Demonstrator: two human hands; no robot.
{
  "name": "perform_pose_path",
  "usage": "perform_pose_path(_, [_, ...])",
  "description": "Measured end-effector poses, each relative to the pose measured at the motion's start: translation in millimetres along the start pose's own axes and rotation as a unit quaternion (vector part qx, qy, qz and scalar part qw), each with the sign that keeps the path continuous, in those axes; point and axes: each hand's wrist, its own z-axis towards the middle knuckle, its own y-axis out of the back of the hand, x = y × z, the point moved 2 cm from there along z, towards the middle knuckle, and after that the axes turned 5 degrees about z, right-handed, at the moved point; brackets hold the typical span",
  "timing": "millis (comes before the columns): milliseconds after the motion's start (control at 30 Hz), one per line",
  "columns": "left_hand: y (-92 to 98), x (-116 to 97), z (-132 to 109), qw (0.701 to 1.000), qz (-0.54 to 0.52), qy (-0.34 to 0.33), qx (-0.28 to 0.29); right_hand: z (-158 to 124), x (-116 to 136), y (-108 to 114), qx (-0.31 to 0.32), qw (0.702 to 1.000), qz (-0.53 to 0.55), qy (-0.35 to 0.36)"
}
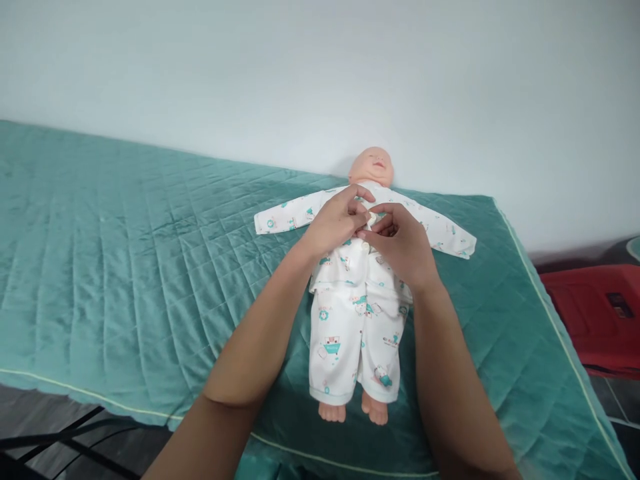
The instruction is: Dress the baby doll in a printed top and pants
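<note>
A baby doll (371, 167) lies on its back, dressed in a white printed shirt (340, 263) and matching trousers (334, 333). My left hand (340, 217) is closed at the chest, its thumb and fingers pinching the shirt front near a pale button (372, 218). From the other side my right hand (400, 233) pinches the same spot, fingertips almost meeting those of the left. Lower on the front a second button (365, 247) shows just under the right thumb. Both sleeves spread outward, and the doll's hands do not show. Its bare feet (332, 412) stick out of the trouser legs.
Under the doll a green quilted cover (150, 267) spreads over the bed or table. A pale wall (200, 73) rises behind it. To the right, beyond the edge, is a red plastic object (595, 313). Dark metal bars (60, 437) show at the lower left.
</note>
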Motion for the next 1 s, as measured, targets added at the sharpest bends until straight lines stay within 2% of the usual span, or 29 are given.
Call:
perform_pose_path(200, [0.6,1,0,0.994,0.105,0.006,-0.021,1,-1,0,0.002,1.000,0.000,0.000])
perform_pose_path(467, [0.7,-1,-2,0.986,0.163,0.011,-0.033,-3,6,1,0.000,0.999,-0.046,-0.008])
perform_pose_path(600, [3.0,-4,-3,0.982,0.185,0.005,-0.040,-5,12,4,0.007,0.995,-0.094,0.019])
perform_pose_path(700, [8.7,-11,-9,0.982,0.186,0.004,-0.016,-12,18,9,-0.002,0.987,-0.158,0.033])
perform_pose_path(800, [12.8,-19,-16,0.977,0.207,-0.003,0.048,-21,25,14,-0.010,0.970,-0.243,0.010])
perform_pose_path(900, [12.3,-23,-20,0.966,0.235,-0.019,0.107,-27,31,15,0.017,0.959,-0.283,-0.007])
perform_pose_path(1000, [9.5,-23,-20,0.952,0.276,-0.038,0.125,-28,34,19,0.042,0.957,-0.288,-0.002])
